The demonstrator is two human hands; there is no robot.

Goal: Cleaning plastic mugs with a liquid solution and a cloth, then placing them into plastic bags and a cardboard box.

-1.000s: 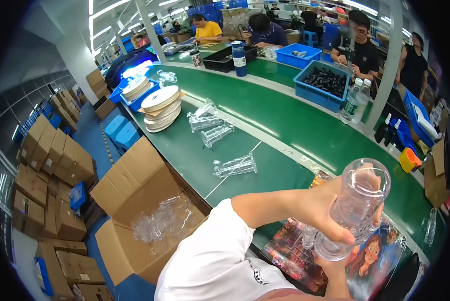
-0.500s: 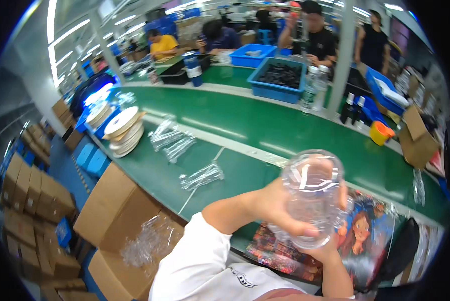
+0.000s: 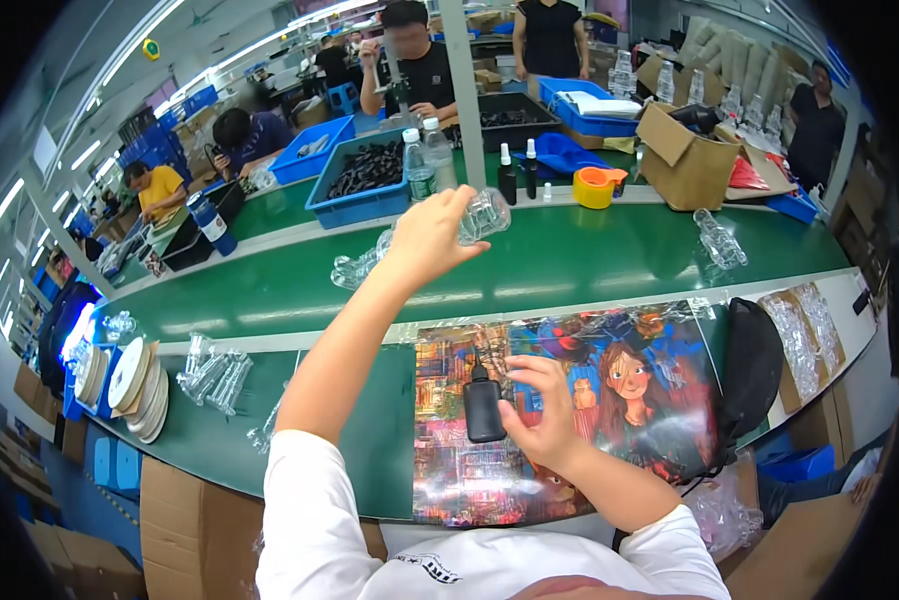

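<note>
Over the green conveyor belt (image 3: 589, 265), my left hand (image 3: 429, 238) is closed around a clear plastic piece (image 3: 487, 216) with a round, cup-like end. More clear plastic shows on the other side of that hand; whether it is the same piece, I cannot tell. My right hand (image 3: 547, 415) is open, fingers apart, above a colourful printed mat (image 3: 659, 440). Beside its thumb a small black bottle (image 3: 484, 408) with a thin nozzle lies on the mat. Whether the thumb touches the bottle is unclear.
Clear plastic pieces (image 3: 214, 375) lie left, another (image 3: 719, 240) on the belt right. Beyond stand a blue crate of black parts (image 3: 364, 185), water bottles (image 3: 419, 172), an orange tape roll (image 3: 594, 187) and a cardboard box (image 3: 687, 165). A black bag (image 3: 751, 360) borders the mat. Co-workers sit opposite.
My left hand has moved from close in front of me out over the belt with the clear plastic. My right hand has come away from it to the black bottle. The view has swung right.
</note>
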